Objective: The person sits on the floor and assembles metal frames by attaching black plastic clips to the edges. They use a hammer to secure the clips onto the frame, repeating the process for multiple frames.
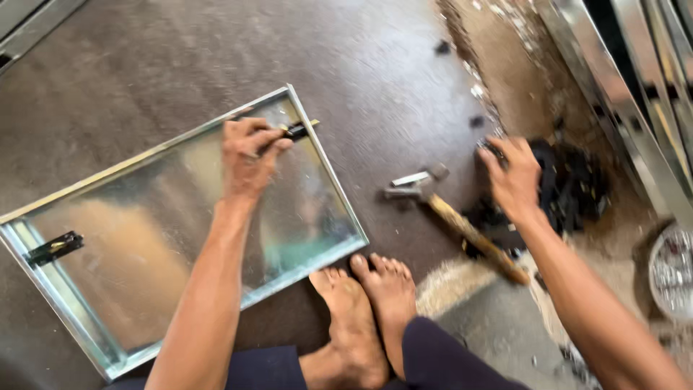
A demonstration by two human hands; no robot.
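A small black latch (294, 131) is pinched in the left hand (245, 155) fingers on the metal sheet's (144, 238) edge, while black parts (570, 188) are grasped at by the right hand (514, 177), so a fastener seems needed next.

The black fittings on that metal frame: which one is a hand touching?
The one on the frame's far right edge, pinched by the left hand. The other black fitting sits untouched at the left end.

A dark, smooth floor (144, 65) fills most of the view, with a soft sheen of daylight. To the right runs a dusty, littered strip of bare ground (505, 65), and shiny metal frames (621, 94) lean along the right edge.
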